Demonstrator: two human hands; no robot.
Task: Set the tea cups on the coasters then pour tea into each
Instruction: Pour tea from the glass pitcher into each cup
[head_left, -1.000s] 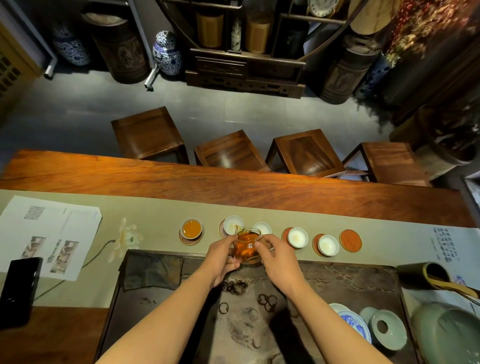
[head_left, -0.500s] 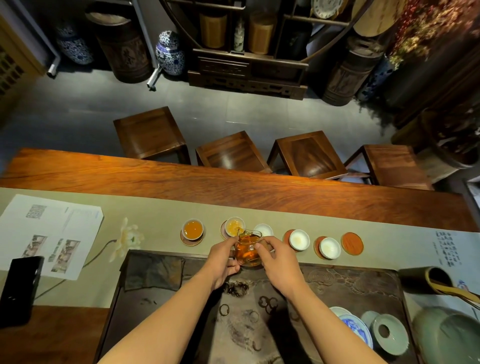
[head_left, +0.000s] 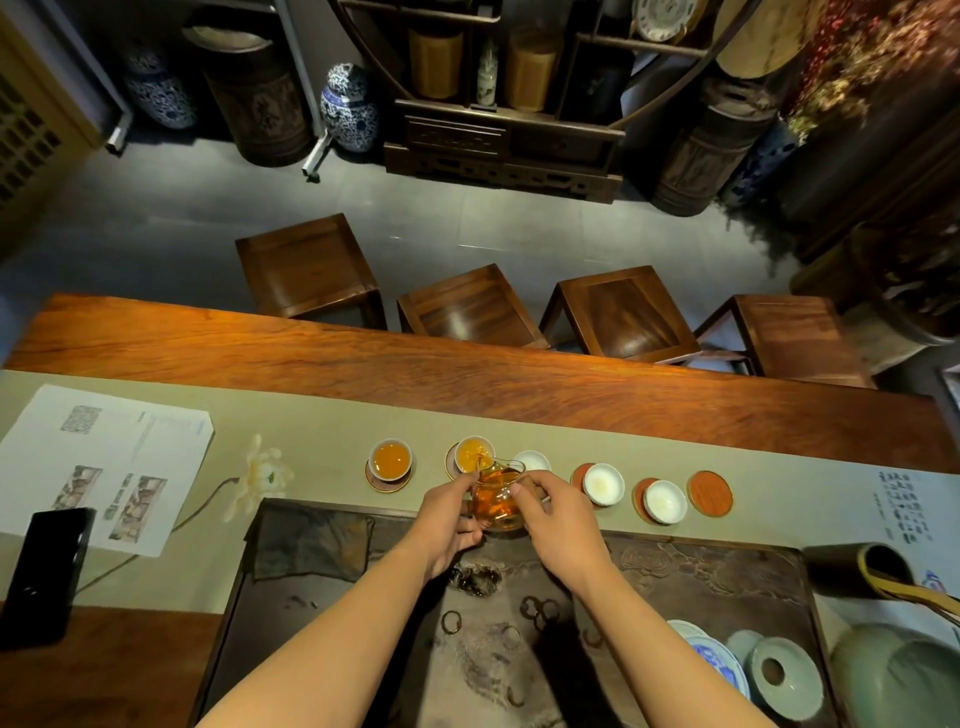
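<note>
On coasters: five cups, two filled.

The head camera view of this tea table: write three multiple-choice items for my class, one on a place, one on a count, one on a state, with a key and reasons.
1. Where is the bare coaster?
A. the row's right end
B. the row's left end
C. on the dark tray

2. How many tea cups hold amber tea?
A. none
B. two
C. five

3. What is the glass pitcher doing?
A. lying empty on the tray
B. standing capped on a stool
C. tilted, held by both hands, pouring

Key: 1 A, no cup sits on the rightmost coaster. 2 B, the first cup and second cup look amber, the rest white inside. 3 C, the left hand and right hand tip it over the second cup.
</note>
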